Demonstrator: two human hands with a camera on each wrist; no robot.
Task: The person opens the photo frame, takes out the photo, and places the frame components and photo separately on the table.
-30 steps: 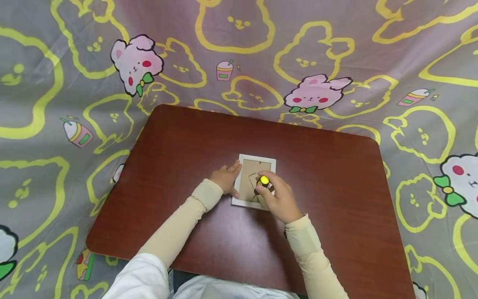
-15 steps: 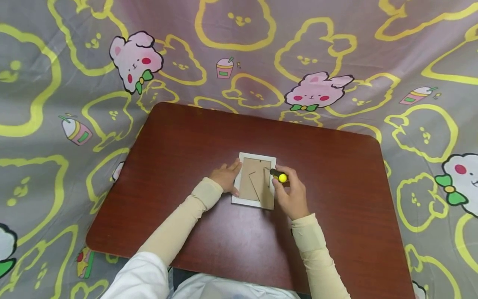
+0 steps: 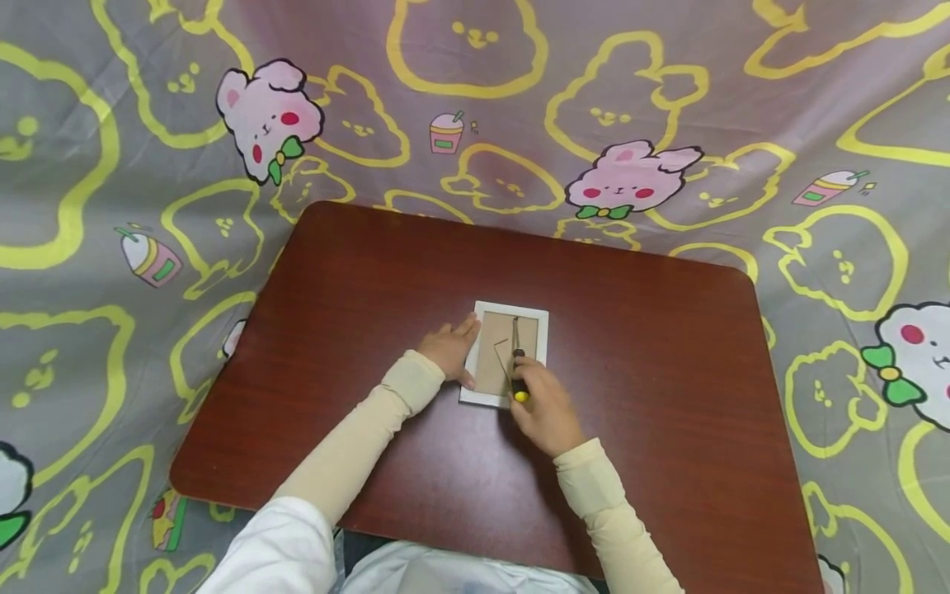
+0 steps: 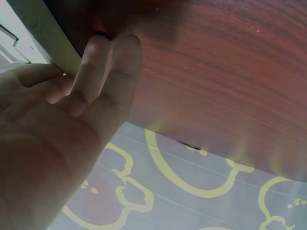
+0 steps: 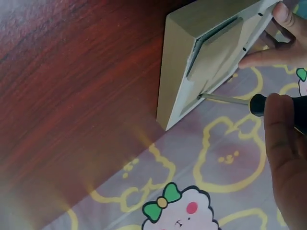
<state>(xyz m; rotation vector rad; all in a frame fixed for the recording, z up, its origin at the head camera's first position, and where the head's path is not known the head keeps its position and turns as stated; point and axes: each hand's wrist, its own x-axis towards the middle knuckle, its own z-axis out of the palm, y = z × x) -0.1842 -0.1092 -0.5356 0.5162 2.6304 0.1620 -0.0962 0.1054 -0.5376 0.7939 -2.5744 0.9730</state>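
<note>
A white-edged picture frame [image 3: 543, 338] lies face down on the table, its brown backing board [image 3: 496, 328] showing with a stand outline. My left hand [image 3: 445, 352] rests against the frame's left edge, thumb and fingers spread along it; in the left wrist view the left hand [image 4: 57, 124] has fairly straight fingers beside the frame [image 4: 48, 36]. With my right hand [image 3: 551, 410] I grip a screwdriver [image 3: 518, 355] by its black and yellow handle. In the right wrist view the screwdriver's metal shaft [image 5: 228, 99] reaches a small dark tab [image 5: 201, 96] near the frame's far edge.
The frame sits near the middle of a reddish-brown table [image 3: 356, 280] with rounded corners. A grey cloth [image 3: 475, 74] printed with yellow outlines and rabbits hangs behind the table and along both sides.
My right hand first drew the screwdriver right, away from the board's middle, then brought it back left and lower, the tip now at the far edge. My left hand stays at the frame's left side.
</note>
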